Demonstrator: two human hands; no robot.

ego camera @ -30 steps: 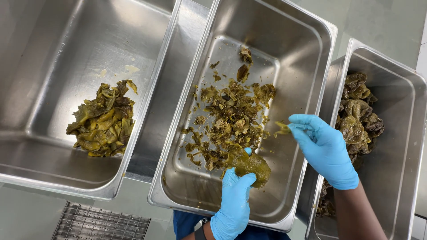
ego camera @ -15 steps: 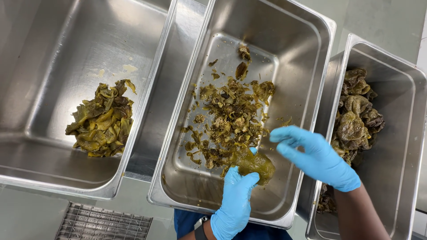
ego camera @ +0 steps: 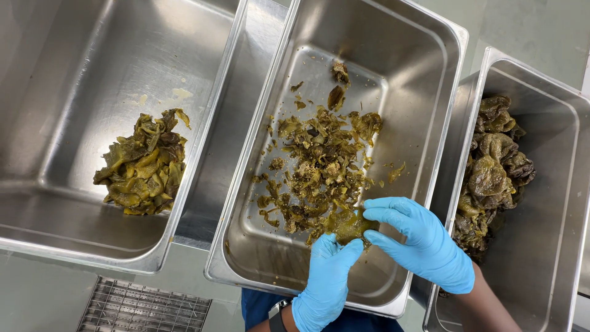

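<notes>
pinching 1 limp green pepper between our gloved left hand and right hand, both closed on it, over the middle steel pan, scraps beneath

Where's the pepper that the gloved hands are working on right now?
In the head view, the pepper sits low in the middle pan, pinched between the left hand and right hand, just below the pile of scraps.

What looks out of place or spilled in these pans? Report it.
Nothing is spilled outside the pans. The middle pan holds scattered green scraps, loose rather than piled like the heap in the left pan. Both gloved hands, left hand and right hand, grip one soft green piece.
</notes>
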